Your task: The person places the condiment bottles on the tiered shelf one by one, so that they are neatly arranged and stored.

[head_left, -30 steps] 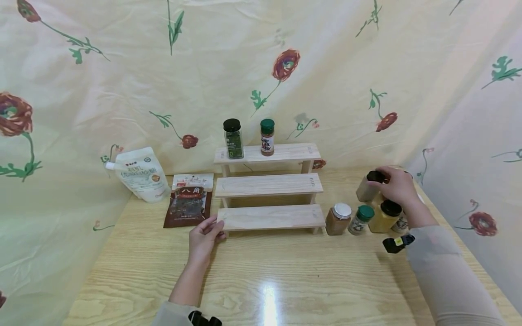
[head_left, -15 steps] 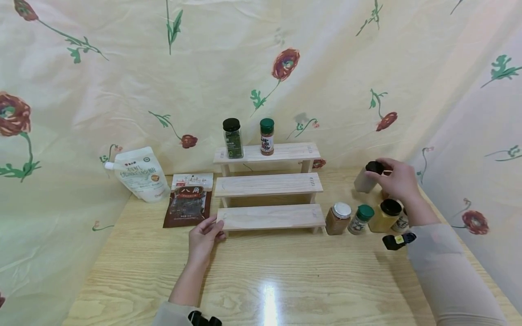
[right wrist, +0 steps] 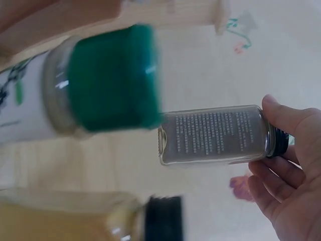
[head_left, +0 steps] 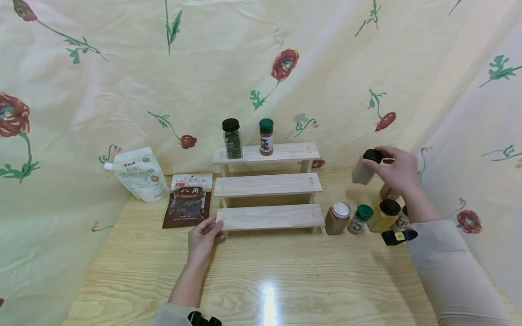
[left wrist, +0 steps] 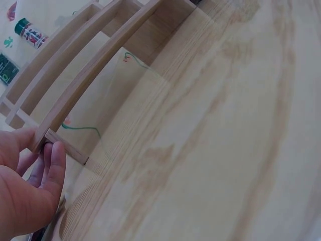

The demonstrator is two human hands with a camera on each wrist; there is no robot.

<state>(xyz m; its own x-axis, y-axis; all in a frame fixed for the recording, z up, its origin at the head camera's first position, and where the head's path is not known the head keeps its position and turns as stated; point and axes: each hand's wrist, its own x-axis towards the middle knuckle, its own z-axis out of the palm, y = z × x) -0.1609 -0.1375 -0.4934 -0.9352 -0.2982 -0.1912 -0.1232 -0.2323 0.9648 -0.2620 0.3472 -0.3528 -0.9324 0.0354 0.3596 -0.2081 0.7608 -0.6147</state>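
Observation:
My right hand (head_left: 397, 168) grips a spice jar (head_left: 363, 171) by its black lid, and the jar hangs tilted above the table at the back right. In the right wrist view this jar (right wrist: 213, 134) shows grey-brown contents and small white print, with the thumb and fingers round its neck. My left hand (head_left: 204, 235) pinches the left end of the lowest step of a three-step wooden rack (head_left: 269, 217). The left wrist view shows the thumb above that board (left wrist: 75, 95) and fingers curled beneath it. On the top step stand a black-lidded jar of green flakes (head_left: 233, 140) and a green-capped shaker (head_left: 267, 138).
Right of the rack stand a white-lidded jar (head_left: 338, 218), a green-capped shaker (head_left: 360, 219) and a yellow jar with a black lid (head_left: 384, 216). More containers sit partly hidden behind the right forearm. A brown packet (head_left: 188, 201) and a white spouted pouch (head_left: 140, 174) are at left.
My right hand has lifted the grey-brown jar up from among the other jars, moving it back and slightly left. A brown container behind it has come into view. The left hand stays put.

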